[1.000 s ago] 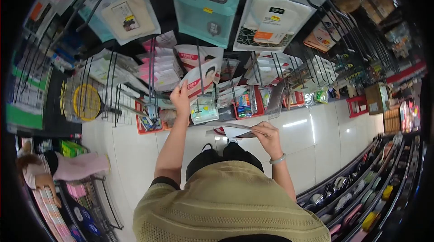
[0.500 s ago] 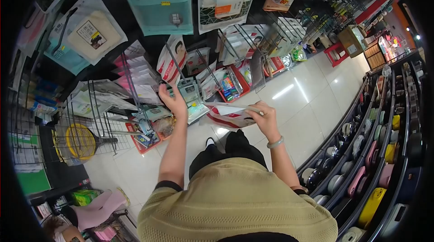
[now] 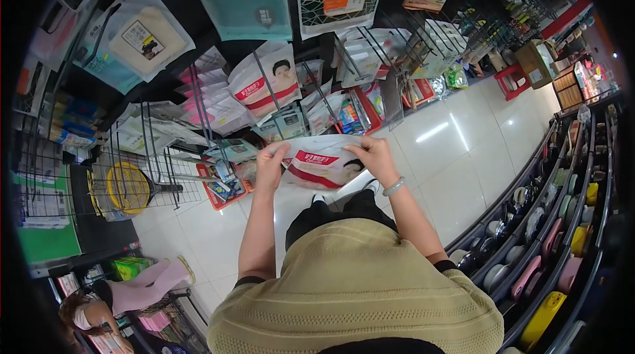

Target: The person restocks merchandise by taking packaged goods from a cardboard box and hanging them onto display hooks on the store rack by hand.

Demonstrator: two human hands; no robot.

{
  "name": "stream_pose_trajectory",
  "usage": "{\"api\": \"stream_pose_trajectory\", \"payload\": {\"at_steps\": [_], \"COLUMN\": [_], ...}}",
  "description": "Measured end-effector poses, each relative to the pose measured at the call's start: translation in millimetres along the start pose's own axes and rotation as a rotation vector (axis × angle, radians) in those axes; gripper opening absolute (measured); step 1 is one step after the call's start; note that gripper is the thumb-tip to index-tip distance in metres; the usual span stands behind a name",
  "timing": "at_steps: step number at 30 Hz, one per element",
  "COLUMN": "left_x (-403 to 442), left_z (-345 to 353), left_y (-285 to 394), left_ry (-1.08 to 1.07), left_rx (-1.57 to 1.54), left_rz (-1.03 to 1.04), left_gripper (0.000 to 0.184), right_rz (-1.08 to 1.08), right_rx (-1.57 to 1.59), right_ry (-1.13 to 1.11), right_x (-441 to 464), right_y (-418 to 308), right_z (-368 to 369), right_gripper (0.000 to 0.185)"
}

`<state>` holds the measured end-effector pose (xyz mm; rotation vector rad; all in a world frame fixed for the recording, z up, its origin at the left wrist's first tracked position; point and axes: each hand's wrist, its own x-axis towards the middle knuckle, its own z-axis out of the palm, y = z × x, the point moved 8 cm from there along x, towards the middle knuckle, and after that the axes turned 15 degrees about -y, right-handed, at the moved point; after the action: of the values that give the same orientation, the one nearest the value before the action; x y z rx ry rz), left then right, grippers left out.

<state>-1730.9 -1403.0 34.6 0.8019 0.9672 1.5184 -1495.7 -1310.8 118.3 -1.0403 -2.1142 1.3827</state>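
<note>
A white and red plastic packet (image 3: 322,163) with a picture of a person on it is held up in front of my body. My left hand (image 3: 270,157) pinches its upper left corner, and my right hand (image 3: 372,157) grips its upper right corner. A similar white and red packet (image 3: 270,81) hangs on a rack hook just beyond my left hand. Smaller grey-green packets (image 3: 281,124) hang below that one.
Large pale green packets (image 3: 241,0) hang higher on the rack. Red baskets (image 3: 226,196) of small goods stand low on the tiled floor (image 3: 436,175). Shelves of pans and lids (image 3: 529,248) line the right. Another person (image 3: 99,311) crouches at the lower left.
My left hand has come back from the rack and taken the packet's other corner. The packet now faces me, spread between both hands. The hanging packet has swung flat.
</note>
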Motion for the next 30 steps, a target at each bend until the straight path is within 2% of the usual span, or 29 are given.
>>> {"api": "stream_pose_trajectory", "payload": {"at_steps": [3, 6, 9, 11, 12, 14, 24, 30], "left_x": [3.4, 9.9, 14.4, 16.0, 18.4, 20.1, 26.9, 40.6], "left_z": [10.7, 6.9, 2.2, -7.1, -11.6, -21.2, -46.2, -49.5], "left_y": [5.4, 2.1, 6.2, 20.5, 28.2, 42.1, 61.6, 67.9], "left_ry": [0.094, 0.169, 0.231, 0.312, 0.339, 0.393, 0.476, 0.513], "left_rx": [0.059, 0.109, 0.087, 0.012, 0.070, 0.188, 0.340, 0.396], "left_rz": [-0.003, 0.031, 0.052, 0.117, 0.154, 0.223, 0.232, 0.272], "left_gripper": [0.015, 0.018, 0.020, 0.021, 0.021, 0.021, 0.022, 0.022], "right_rz": [0.102, 0.035, 0.123, 0.099, 0.087, 0.098, 0.068, -0.078], "right_rx": [-0.233, -0.008, -0.045, -0.020, -0.009, 0.012, 0.005, -0.069], "right_ry": [-0.056, 0.083, 0.089, 0.133, 0.156, 0.126, 0.054, -0.105], "right_x": [1.1, -6.4, -9.0, -12.2, -13.5, -16.9, -19.3, -12.0], "right_y": [20.6, 32.3, 30.7, 39.3, 41.1, 43.8, 30.3, 5.8], "right_z": [2.9, -3.8, -17.4, -24.3, -28.1, -28.6, -21.2, -7.2], "right_gripper": [0.027, 0.026, 0.022, 0.018, 0.017, 0.015, 0.012, 0.009]}}
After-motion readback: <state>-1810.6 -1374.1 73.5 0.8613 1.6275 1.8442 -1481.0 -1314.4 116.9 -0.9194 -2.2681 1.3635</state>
